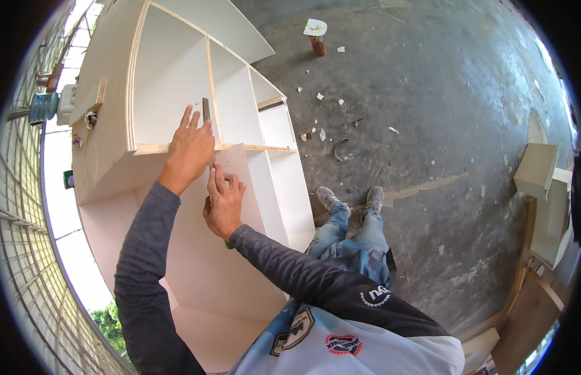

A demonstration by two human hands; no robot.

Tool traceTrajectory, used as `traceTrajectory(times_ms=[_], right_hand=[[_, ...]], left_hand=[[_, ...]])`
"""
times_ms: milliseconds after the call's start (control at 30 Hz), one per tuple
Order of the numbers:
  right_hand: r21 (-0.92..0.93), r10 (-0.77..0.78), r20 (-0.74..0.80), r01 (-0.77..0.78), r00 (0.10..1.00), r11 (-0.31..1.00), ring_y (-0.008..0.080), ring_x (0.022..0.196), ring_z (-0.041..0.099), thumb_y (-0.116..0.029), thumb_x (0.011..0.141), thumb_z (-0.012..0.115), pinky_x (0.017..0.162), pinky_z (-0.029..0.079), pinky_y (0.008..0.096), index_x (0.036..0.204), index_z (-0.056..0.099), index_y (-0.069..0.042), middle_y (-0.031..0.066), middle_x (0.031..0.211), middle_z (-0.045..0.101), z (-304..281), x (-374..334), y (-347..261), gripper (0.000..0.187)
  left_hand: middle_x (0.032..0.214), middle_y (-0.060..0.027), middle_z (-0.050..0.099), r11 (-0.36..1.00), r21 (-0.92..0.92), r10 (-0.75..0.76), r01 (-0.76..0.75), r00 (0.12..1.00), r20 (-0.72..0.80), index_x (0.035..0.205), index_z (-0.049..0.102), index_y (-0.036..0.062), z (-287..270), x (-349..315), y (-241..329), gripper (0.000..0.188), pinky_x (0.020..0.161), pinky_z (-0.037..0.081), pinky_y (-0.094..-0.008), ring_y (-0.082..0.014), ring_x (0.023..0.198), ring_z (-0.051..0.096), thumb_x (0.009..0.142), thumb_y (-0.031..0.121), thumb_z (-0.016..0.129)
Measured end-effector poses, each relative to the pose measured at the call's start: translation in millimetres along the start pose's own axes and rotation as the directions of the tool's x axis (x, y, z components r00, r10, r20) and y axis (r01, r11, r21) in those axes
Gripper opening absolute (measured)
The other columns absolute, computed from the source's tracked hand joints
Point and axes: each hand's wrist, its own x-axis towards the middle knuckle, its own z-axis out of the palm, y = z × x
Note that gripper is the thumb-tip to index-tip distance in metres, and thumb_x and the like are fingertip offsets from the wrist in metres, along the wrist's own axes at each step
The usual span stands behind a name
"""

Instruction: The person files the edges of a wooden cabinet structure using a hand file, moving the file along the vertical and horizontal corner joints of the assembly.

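Note:
A white cabinet (171, 81) with pale plywood edges and several compartments stands before me on the left. Across one of its wooden edges lies a long, flat, grey metal tool (206, 109) that looks like a flat file. My left hand (191, 149) rests on the tool's far part, its fingers stretched out and a little apart. Nearer to me, my right hand (223, 201) is closed around the tool's near part, fingers bent. A bit of green, perhaps the handle's end, peeks out below the right hand. My palms hide the tool's middle.
Scraps (322, 134) litter the grey concrete floor (421, 94) beside my shoes. Farther off stands a rusty can (318, 45) with a pale lid-like piece on top. Boards and box parts (537, 169) lean at the right. A wire-mesh wall (28, 250) runs along the left.

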Motion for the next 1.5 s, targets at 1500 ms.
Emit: traceTrajectory(times_ms=[1500], right_hand=[[-0.033,-0.046,0.011,0.046,0.999,0.998,0.0402,0.113,0.048,0.008,0.065,0.063,0.098,0.037,0.0509,0.131,0.052,0.013,0.0247,0.145,0.047,6,25,24,0.068]], left_hand=[[0.13,-0.0157,0.065,0.996,-0.071,-0.052,0.052,0.999,0.009,0.129,0.064,-0.0001,27,13,-1,0.039,0.122,0.024,-0.0525,-0.0349,0.13,0.053,0.093,0.011,0.053]])
